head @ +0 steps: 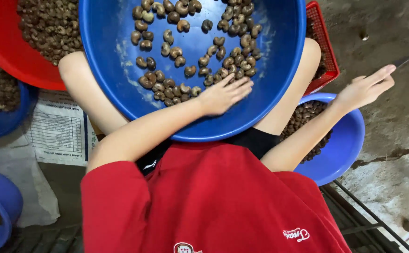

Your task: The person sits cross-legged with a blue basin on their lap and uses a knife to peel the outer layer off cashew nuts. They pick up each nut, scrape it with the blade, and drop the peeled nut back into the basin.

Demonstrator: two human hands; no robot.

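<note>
Fingers flat and together, our left hand (pixel 223 95) rests on cashews (pixel 193 47) in the lap-balanced blue basin (pixel 115 70), our right hand (pixel 366 86) splayed empty beyond; a knee shift could spill them.

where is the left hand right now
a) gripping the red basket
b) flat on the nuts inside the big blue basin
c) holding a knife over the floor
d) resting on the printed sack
b: the left hand lies open, fingers spread on the brown nuts inside the blue basin on the lap.
</note>
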